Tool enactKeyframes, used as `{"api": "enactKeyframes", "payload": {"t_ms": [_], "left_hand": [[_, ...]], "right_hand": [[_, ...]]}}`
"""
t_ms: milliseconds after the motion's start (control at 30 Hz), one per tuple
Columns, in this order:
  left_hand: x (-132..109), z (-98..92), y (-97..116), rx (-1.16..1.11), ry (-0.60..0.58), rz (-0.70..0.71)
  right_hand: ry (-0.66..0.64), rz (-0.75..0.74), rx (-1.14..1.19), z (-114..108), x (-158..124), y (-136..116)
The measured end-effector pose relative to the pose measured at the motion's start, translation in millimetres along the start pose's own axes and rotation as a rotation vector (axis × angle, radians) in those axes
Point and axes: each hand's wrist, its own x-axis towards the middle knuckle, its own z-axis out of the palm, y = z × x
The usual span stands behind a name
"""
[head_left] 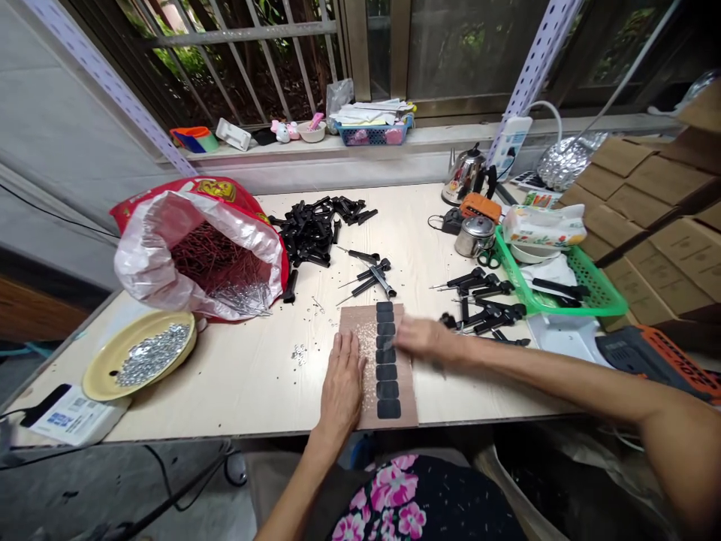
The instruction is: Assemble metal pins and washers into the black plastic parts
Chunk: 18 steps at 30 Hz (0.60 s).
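A brown board (406,391) lies at the table's front edge, with a column of black rounded squares (387,372) along it. Scattered over the board's left part are small pale bits (367,338). My left hand (342,379) rests flat on the board's left side, fingers stretched out and together. Over the upper right of the column is my right hand (425,338), smeared by motion; whether its fingers hold anything is unclear. Just beyond the board lie several black handle-like parts (369,282) with thin metal rods.
A red-and-white sack (146,255) of thin rods and a yellow bowl (95,376) of small metal pieces stand left. Black parts (309,229) are heaped behind. On the right are more black parts (487,304), a green basket (605,300), a kettle (465,176) and cardboard boxes (653,248).
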Motion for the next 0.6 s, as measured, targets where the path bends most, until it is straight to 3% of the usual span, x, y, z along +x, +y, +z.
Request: {"api": "enactKeyframes", "payload": {"t_ms": [200,333,467,600], "left_hand": [[-0.6,1.0,-0.3,0.058,-0.003,0.022],[-0.6,1.4,-0.5,0.075,-0.007,0.028],[-0.6,1.7,-0.2,0.061,-0.004,0.032],[-0.7,0.8,1.6,0.052,-0.012,0.025]], "right_hand": [[-0.214,-0.257,0.371,-6.1,-0.3,25.1],[-0.195,-0.168,0.328,-1.3,-0.1,25.7],[-0.237,-0.365,0.309,-2.3,-8.0,15.7],[-0.220,-0.313,0.326,-0.9,-15.9,6.5]]}}
